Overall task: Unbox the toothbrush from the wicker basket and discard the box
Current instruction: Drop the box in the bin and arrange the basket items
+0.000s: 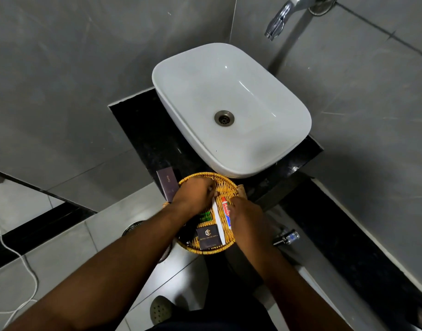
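A round wicker basket (229, 185) sits on the black counter's front edge, below the sink. In it lie a slim white toothbrush pack (219, 223), a red and white toothpaste tube (226, 212), a dark square hotel box (208, 236) and something green (205, 216). My left hand (193, 194) is curled over the basket's upper left, its fingertips pinched at the white pack's top end. My right hand (247, 212) rests over the basket's right side with fingertips on the toothpaste tube. Dark items under my left wrist are mostly hidden.
A purple box marked "Comb" (168, 186) lies on the counter just left of the basket. The white basin (178, 65) stands behind it, with a chrome tap (280, 19) on the wall. Below are a floor drain (132, 226), a white cable (26, 266) and a chrome valve (287, 237).
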The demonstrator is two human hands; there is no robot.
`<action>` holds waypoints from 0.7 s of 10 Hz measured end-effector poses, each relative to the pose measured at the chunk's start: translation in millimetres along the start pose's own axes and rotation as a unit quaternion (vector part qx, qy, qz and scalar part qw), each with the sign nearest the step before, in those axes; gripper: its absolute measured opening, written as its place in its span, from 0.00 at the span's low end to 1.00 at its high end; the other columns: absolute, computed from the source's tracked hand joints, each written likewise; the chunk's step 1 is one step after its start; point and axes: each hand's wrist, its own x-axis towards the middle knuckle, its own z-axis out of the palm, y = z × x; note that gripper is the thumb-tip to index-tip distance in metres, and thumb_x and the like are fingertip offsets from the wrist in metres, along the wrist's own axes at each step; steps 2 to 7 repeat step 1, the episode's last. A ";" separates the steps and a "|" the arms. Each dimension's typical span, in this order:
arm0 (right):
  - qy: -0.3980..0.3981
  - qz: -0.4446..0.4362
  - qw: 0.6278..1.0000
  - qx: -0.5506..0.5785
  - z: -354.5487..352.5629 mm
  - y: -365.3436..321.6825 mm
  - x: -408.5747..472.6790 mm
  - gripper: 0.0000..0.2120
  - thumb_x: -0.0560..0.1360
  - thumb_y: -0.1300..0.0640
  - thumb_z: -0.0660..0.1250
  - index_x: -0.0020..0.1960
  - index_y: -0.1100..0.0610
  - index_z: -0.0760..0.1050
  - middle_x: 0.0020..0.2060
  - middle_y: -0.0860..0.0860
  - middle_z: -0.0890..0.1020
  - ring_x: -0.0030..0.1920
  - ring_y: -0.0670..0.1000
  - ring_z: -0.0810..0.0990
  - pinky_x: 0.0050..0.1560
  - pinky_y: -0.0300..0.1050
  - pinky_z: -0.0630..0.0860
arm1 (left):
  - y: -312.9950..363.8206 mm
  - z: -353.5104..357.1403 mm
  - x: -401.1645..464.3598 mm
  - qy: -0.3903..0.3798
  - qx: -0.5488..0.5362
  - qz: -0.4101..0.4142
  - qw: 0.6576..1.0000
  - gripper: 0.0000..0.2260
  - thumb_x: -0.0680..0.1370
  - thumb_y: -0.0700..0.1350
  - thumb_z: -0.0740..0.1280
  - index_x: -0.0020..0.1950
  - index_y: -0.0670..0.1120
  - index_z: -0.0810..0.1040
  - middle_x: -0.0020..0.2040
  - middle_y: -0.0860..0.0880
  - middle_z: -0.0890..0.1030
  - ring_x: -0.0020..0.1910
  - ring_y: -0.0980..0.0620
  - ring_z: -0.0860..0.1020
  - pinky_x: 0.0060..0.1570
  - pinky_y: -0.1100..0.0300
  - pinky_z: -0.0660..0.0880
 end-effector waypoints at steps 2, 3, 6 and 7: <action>0.075 -0.033 0.994 0.072 -2.8 26.0 -3.8 0.11 0.77 0.60 0.62 0.38 0.60 0.76 0.31 0.57 0.82 0.28 0.53 0.79 0.27 0.42 0.72 | -10.6 -4.8 -13.3 0.023 0.004 -0.027 0.999 0.11 0.79 0.49 0.65 0.55 0.44 0.80 0.54 0.43 0.81 0.52 0.43 0.80 0.49 0.54 0.75; 0.075 -0.033 0.994 0.072 -2.8 26.0 -3.8 0.11 0.77 0.60 0.62 0.38 0.60 0.76 0.31 0.57 0.82 0.28 0.53 0.79 0.27 0.42 0.72 | -10.6 -4.8 -13.3 0.023 0.004 -0.027 0.999 0.11 0.79 0.49 0.65 0.55 0.44 0.80 0.54 0.43 0.81 0.52 0.43 0.80 0.49 0.54 0.75; 0.075 -0.033 0.994 0.072 -2.8 26.0 -3.8 0.11 0.77 0.60 0.62 0.38 0.60 0.76 0.31 0.57 0.82 0.28 0.53 0.79 0.27 0.42 0.72 | -10.6 -4.8 -13.3 0.023 0.004 -0.027 0.999 0.11 0.79 0.49 0.65 0.55 0.44 0.80 0.54 0.43 0.81 0.52 0.43 0.80 0.49 0.54 0.75; 0.075 -0.033 0.994 0.072 -2.8 26.0 -3.8 0.11 0.77 0.60 0.62 0.38 0.60 0.76 0.31 0.57 0.82 0.28 0.53 0.79 0.27 0.42 0.72 | -10.6 -4.8 -13.3 0.023 0.004 -0.027 0.999 0.11 0.79 0.49 0.65 0.55 0.44 0.80 0.54 0.43 0.81 0.52 0.43 0.80 0.49 0.54 0.75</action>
